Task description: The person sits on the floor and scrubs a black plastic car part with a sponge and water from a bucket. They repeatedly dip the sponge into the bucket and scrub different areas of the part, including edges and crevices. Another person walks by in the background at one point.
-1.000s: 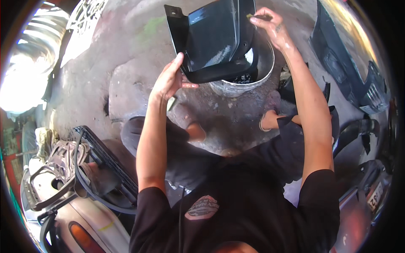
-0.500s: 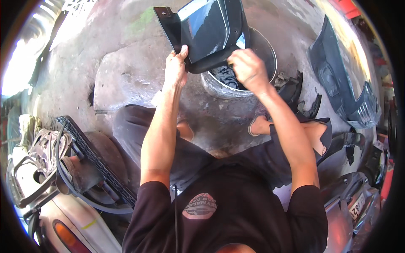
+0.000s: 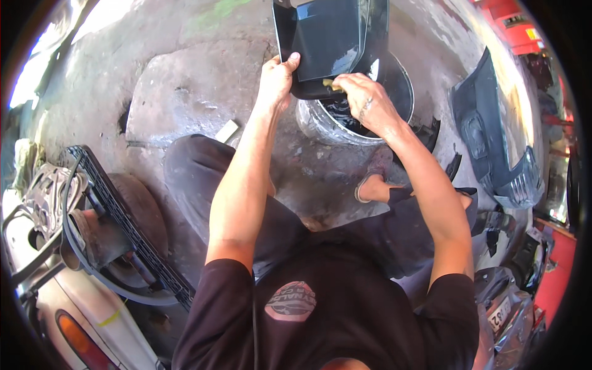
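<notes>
A glossy black plastic panel (image 3: 327, 49) with raised edges and pale reflections is held up over the bucket. My left hand (image 3: 277, 80) grips its near left edge, the thumb lying on top. My right hand (image 3: 369, 103) is closed on a small yellowish-brown piece (image 3: 333, 84), perhaps a folded pad or sheet; its exact kind is unclear. That piece is at the panel's near edge. Below stands a round, pale-stained bucket (image 3: 308, 126) with dark liquid inside, partly covered by the panel and my right hand.
A small whitish block (image 3: 227, 131) lies on the worn concrete floor (image 3: 185, 92). To the left are a black grille-like strip (image 3: 132, 228) and a pale car part with an orange lamp (image 3: 77, 333). A large dark bumper (image 3: 478, 123) stands at the right.
The panel and my left hand have shifted right, and the panel is turned straighter. My right hand has moved slightly downward and turned, so the yellowish piece shows more clearly.
</notes>
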`<action>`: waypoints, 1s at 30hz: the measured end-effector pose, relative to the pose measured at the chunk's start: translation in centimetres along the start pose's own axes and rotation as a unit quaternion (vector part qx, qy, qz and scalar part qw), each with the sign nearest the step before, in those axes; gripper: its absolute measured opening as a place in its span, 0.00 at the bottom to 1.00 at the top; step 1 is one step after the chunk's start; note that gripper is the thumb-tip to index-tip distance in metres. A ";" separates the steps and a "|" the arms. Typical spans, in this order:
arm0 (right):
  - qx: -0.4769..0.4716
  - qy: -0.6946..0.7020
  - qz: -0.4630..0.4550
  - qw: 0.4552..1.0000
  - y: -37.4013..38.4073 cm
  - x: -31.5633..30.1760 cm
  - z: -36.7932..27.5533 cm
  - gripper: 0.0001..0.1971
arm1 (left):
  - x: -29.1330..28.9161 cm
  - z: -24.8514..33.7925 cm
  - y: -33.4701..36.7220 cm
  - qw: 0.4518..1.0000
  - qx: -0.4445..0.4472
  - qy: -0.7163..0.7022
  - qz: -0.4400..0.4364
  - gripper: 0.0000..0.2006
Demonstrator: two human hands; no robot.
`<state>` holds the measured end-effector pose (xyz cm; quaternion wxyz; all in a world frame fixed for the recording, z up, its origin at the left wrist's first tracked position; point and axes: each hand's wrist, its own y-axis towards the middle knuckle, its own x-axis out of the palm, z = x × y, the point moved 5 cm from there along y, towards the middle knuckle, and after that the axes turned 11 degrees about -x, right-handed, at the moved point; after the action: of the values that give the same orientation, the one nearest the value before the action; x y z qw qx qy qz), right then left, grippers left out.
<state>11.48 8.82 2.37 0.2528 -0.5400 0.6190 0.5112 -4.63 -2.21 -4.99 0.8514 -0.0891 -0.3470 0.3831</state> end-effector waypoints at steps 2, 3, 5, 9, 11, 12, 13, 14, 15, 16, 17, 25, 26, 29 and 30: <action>0.015 -0.068 0.026 0.997 -0.2 0.0 -0.2 0.13 | 0.1 -0.2 0.1 1.000 0.005 -0.006 0.004 0.13; 0.026 -0.087 0.042 0.995 -0.6 0.0 -0.2 0.13 | 0.2 0.0 -0.2 1.000 0.003 -0.009 0.014 0.14; 0.045 -0.126 0.070 0.988 -1.1 -0.5 -0.4 0.12 | 0.0 -0.1 -0.1 1.000 -0.001 -0.016 0.023 0.14; 0.031 -0.226 0.203 0.952 -0.3 -6.2 -0.2 0.10 | -0.1 -0.1 0.4 1.000 -0.014 -0.009 0.020 0.14; 0.025 -0.272 0.217 0.937 1.2 -7.1 0.1 0.09 | 0.2 0.3 0.0 1.000 -0.017 -0.001 0.023 0.14; 0.025 -0.295 0.225 0.928 2.0 -7.2 0.2 0.08 | 0.7 0.5 -0.5 0.999 -0.023 0.016 0.045 0.14; 0.013 -0.313 0.177 0.933 2.4 -5.9 0.9 0.06 | 1.2 0.9 -1.0 0.997 -0.028 0.033 0.067 0.14; 0.029 -0.301 0.065 0.951 2.6 -3.8 1.8 0.09 | 1.4 1.5 -1.9 0.994 -0.031 0.050 0.095 0.14; -0.006 -0.273 0.062 0.960 2.5 -2.6 1.7 0.10 | 1.9 2.4 -2.7 0.988 -0.020 0.108 0.108 0.13; -0.041 -0.244 0.059 0.967 2.3 -1.8 1.4 0.11 | 2.2 2.3 -2.6 0.987 -0.009 0.122 0.101 0.13; -0.032 -0.257 0.058 0.964 2.4 -1.9 0.1 0.13 | 1.5 1.6 -1.6 0.992 0.001 0.095 0.077 0.13; 0.016 -0.287 0.097 0.953 1.6 -2.2 0.6 0.09 | 1.3 0.4 -0.1 0.996 0.010 0.068 0.055 0.14; -0.010 -0.296 0.090 0.951 2.0 -1.8 0.4 0.10 | 1.3 0.3 -0.1 0.996 0.013 0.064 0.054 0.13; -0.076 -0.308 0.039 0.947 3.1 -0.1 -0.9 0.11 | 1.3 0.3 -0.2 0.997 0.018 0.058 0.055 0.13; -0.080 -0.287 0.061 0.953 3.0 0.2 -1.3 0.08 | 1.1 0.4 -0.3 0.996 0.016 0.061 0.058 0.13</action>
<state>8.94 7.30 3.74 0.3446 -0.3498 0.5093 0.7068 -4.13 -1.66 -3.99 0.8487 -0.1187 -0.2822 0.4312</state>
